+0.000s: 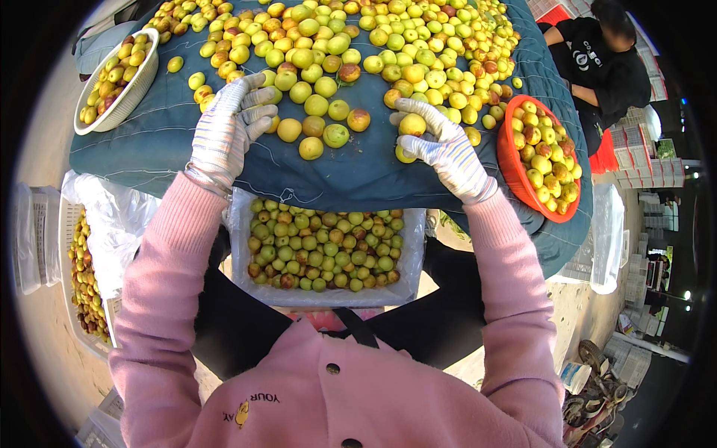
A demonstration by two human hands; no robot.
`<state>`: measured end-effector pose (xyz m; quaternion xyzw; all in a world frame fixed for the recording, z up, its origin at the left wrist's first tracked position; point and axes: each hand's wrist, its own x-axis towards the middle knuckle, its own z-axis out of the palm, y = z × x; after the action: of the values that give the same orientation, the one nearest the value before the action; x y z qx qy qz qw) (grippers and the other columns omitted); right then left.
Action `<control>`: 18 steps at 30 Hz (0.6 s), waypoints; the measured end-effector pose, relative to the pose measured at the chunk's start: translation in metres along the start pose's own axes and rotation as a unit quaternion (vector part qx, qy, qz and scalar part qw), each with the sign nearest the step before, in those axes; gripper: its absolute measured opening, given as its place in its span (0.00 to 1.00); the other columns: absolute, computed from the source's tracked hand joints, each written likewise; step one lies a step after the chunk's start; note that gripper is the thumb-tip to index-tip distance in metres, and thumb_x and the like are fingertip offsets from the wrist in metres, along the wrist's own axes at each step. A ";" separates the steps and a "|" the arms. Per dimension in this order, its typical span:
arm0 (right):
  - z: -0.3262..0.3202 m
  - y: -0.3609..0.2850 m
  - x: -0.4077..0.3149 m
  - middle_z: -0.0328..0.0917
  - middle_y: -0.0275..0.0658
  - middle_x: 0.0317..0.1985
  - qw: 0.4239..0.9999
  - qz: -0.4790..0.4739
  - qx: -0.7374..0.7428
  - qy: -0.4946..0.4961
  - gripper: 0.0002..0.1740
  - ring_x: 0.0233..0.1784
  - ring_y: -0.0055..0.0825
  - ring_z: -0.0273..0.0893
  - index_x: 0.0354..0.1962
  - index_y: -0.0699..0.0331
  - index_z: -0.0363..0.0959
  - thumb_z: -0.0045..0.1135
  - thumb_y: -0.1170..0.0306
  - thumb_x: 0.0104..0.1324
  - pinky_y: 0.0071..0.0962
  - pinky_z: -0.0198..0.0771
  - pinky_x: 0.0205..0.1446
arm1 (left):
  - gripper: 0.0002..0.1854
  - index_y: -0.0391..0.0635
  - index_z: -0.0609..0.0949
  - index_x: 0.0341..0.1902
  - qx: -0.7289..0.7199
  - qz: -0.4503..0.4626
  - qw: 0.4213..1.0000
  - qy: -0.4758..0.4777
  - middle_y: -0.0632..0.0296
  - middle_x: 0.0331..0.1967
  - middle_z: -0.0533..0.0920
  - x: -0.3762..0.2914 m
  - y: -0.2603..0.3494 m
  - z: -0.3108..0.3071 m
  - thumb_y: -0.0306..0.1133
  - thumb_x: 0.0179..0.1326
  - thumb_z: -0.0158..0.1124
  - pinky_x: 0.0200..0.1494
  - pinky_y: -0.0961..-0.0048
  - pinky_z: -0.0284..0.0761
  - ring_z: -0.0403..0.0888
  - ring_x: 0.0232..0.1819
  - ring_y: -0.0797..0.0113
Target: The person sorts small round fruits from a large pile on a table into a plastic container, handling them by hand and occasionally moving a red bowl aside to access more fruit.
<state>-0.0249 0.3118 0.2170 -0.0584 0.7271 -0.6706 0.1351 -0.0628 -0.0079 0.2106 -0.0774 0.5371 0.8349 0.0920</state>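
Observation:
Many yellow-green jujube fruits (316, 105), some with brown patches, lie loose over a padded dark-teal cloth (358, 173). My left hand (232, 123), in a striped knit glove, rests at the left edge of the pile with its fingers slightly spread beside the fruits; its palm side is partly hidden. My right hand (442, 143), gloved alike, has a yellow-brown jujube (412, 124) between thumb and fingers, with another fruit just below the thumb. Between my knees, under the cloth's edge, stands a plastic-lined crate (414, 257) full of jujubes.
A white basket (147, 75) of jujubes stands at the left, a red basket (507, 162) of them at the right. A lined crate (70, 224) with more fruit is at lower left. Another person (602, 67) in black sits at upper right, near stacked crates (633, 145).

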 end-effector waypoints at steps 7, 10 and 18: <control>-0.004 -0.002 -0.011 0.82 0.39 0.33 0.924 -0.061 -0.367 0.093 0.24 0.34 0.27 0.80 0.47 0.56 0.80 0.72 0.56 0.56 0.27 0.75 0.43 | 0.23 0.42 0.78 0.59 0.032 0.004 0.999 0.017 0.56 0.46 0.83 0.009 -0.011 0.007 0.46 0.70 0.56 0.39 0.79 0.81 0.83 0.38 0.71; -0.029 -0.009 -0.016 0.83 0.45 0.33 0.892 -0.061 -0.410 0.182 0.27 0.35 0.35 0.82 0.44 0.60 0.80 0.71 0.50 0.55 0.31 0.76 0.44 | 0.22 0.43 0.77 0.60 0.160 0.030 0.987 0.009 0.59 0.46 0.82 0.009 -0.010 0.007 0.45 0.71 0.55 0.42 0.80 0.80 0.81 0.41 0.74; -0.060 0.018 -0.023 0.81 0.46 0.49 0.918 0.030 -0.394 0.039 0.35 0.53 0.35 0.79 0.60 0.63 0.69 0.72 0.70 0.55 0.30 0.71 0.59 | 0.34 0.44 0.72 0.65 0.608 0.145 0.773 -0.106 0.51 0.58 0.75 -0.007 -0.018 0.002 0.28 0.53 0.72 0.53 0.68 0.79 0.80 0.51 0.60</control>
<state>-0.0172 0.3774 0.2059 -0.0586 0.9385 -0.3276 0.0924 -0.0520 0.0009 0.1968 0.1625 0.9245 0.3406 0.0539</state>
